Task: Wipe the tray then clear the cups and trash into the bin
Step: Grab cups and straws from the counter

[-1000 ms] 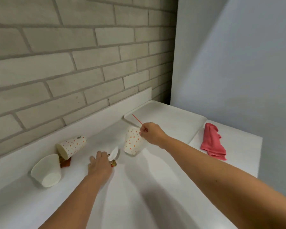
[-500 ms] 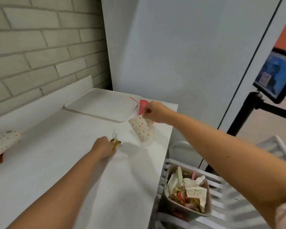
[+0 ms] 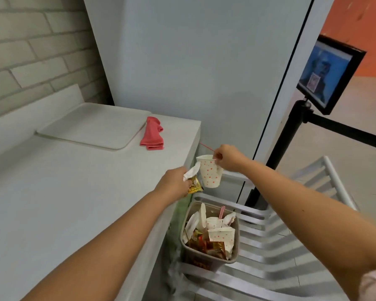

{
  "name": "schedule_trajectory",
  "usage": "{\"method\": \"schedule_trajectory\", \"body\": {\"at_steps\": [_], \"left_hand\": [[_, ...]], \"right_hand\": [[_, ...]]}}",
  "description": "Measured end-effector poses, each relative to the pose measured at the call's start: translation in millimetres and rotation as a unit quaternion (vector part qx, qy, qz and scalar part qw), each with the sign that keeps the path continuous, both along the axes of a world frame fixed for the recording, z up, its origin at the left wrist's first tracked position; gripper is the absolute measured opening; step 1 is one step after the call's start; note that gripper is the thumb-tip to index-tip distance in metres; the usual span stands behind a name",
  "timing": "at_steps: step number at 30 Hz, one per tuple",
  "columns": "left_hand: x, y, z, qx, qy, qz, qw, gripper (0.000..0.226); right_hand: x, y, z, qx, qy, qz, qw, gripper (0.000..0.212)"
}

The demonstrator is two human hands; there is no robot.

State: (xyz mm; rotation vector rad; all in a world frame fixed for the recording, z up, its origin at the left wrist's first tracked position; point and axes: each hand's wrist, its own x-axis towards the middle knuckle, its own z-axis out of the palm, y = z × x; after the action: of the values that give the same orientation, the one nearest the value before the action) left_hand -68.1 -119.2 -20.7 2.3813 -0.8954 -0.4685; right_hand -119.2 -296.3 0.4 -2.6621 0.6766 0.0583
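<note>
The right hand (image 3: 228, 157) pinches the dotted cup (image 3: 211, 173) and red stick (image 3: 207, 147); the left hand (image 3: 174, 181) clasps wrappers (image 3: 193, 181). Both grips should open only above the bin (image 3: 233, 255) at 6 o'clock.

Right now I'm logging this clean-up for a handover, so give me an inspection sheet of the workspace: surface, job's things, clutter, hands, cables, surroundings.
Surface: white counter, bare in the part seen.
Job's things: tray lies flat at the back of the counter, with nothing on it; red cloth beside it; bin on a slatted chair, nearly full of cups and wrappers.
Clutter: nothing seen on the counter.
Hands: left hand grips a crumpled tissue and gold wrapper; right hand pinches a dotted cup and red stirrer, above the bin.
Cables: nothing seen.
Surroundings: brick wall, grey panel, screen on a black stand.
</note>
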Motion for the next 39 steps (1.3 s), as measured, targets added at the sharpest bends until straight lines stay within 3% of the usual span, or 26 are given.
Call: {"method": "schedule_trajectory", "body": {"at_steps": [11, 14, 17, 23, 27, 32, 39], "left_hand": [[-34, -51, -127, 0.203, 0.078, 0.016, 0.976, 0.03], [-34, -50, -154, 0.248, 0.077, 0.007, 0.966, 0.041], [-37, -53, -174, 0.282, 0.069, -0.005, 0.957, 0.034], [-46, -62, -202, 0.312, 0.031, -0.023, 0.949, 0.037], [-52, -68, -217, 0.298, 0.062, 0.016, 0.952, 0.037], [-53, -66, -226, 0.263, 0.079, 0.052, 0.96, 0.073], [-44, -59, -214, 0.21, 0.046, 0.056, 0.975, 0.088]], "right_hand": [[-12, -52, -115, 0.044, 0.137, 0.082, 0.986, 0.021], [-13, -59, -129, 0.055, 0.154, 0.127, 0.978, 0.022], [-13, -68, -139, 0.045, 0.151, 0.146, 0.977, 0.021], [-14, -82, -155, 0.01, 0.131, 0.142, 0.981, 0.02], [-19, -83, -170, 0.008, 0.141, 0.153, 0.978, 0.019], [-21, -78, -181, 0.026, 0.161, 0.189, 0.968, 0.017], [-26, -73, -188, 0.025, 0.21, 0.216, 0.953, 0.014]]}}
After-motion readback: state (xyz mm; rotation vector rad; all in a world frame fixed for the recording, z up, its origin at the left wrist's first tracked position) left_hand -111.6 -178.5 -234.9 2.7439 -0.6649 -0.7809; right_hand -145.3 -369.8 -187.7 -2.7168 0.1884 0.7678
